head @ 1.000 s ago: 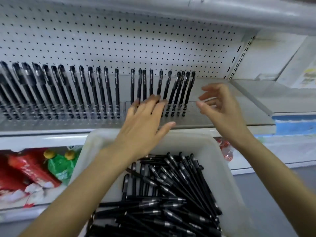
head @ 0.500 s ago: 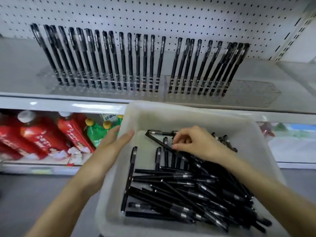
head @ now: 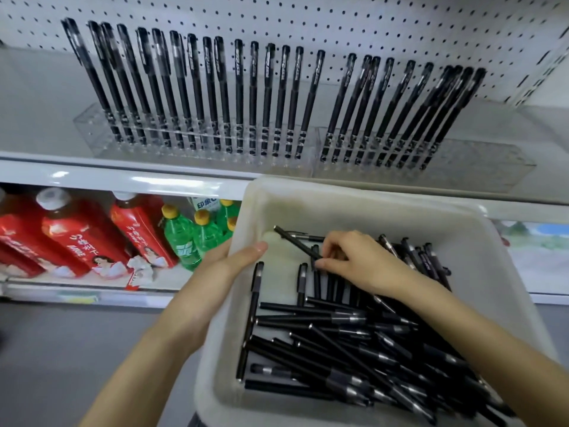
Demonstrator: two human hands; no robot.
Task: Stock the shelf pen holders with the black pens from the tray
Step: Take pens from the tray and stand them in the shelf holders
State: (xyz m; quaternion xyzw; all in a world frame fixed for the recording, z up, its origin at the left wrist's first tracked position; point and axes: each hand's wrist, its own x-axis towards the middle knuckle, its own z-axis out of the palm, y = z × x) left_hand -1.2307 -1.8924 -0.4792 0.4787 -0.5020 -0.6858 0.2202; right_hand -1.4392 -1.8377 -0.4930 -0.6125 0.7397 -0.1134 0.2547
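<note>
The stocking is well under way but far from finished. On the shelf (head: 37, 103) in the upper half of the frame, the left pen holder (head: 92, 124) carries a long row of upright pens, with what look like a few bare slots at its far left end, though the clear plastic makes that hard to read. The right pen holder (head: 480, 167) is filled only across its left part; its right stretch stands empty.

The white tray (head: 354, 195), lower right of the frame, holds a deep, crisscrossed heap of black pens (head: 354, 334), so many loads are probably left.

The right hand (head: 366, 266) reaches into the upper middle of the tray, its fingers (head: 334, 246) curled and clamped on a single pen (head: 292, 240) that angles up toward the tray's upper left corner. The left hand (head: 221, 278) steadies the tray's left wall, thumb laid over the rim; its other fingers are hidden behind the wall. Drink bottles (head: 181, 238) sit on the lower shelf at left.
</note>
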